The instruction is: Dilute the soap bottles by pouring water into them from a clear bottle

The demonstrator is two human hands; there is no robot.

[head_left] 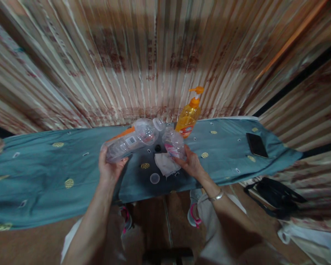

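Observation:
My left hand (pixel 110 165) is wrapped round the base of a large clear plastic bottle (pixel 132 139) with a barcode and an orange strip on its label. That bottle is tilted, its open neck pointing right. In my right hand (pixel 190 161) is a smaller clear bottle (pixel 173 142) with pink print, its top leaning towards the large bottle's mouth. I cannot tell whether the two necks touch. Below them lie a folded white cloth (pixel 166 164), a round clear lid (pixel 155 179) and a small black cap (pixel 157 148).
A pump bottle of orange liquid (pixel 188 117) stands behind my right hand. At the right lies a dark phone (pixel 256 144) on the teal cloth-covered table (pixel 44 165). Curtains (pixel 143 55) hang close behind it. A black bag (pixel 276 195) rests on the floor at right.

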